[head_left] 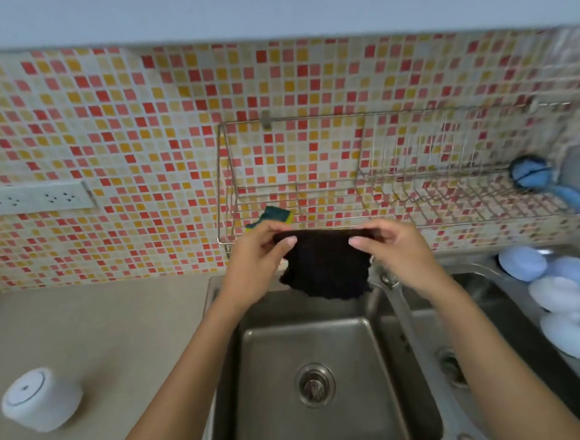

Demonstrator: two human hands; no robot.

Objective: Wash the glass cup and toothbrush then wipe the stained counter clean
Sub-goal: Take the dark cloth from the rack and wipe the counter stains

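While both hands stretch a dark cloth over the back edge of the sink, the left hand and right hand each pinch a top corner with their fingers. No glass cup or toothbrush is visible, so the washing seems finished; wiping the beige desk probably remains. The cloth hangs limp with ragged edges.
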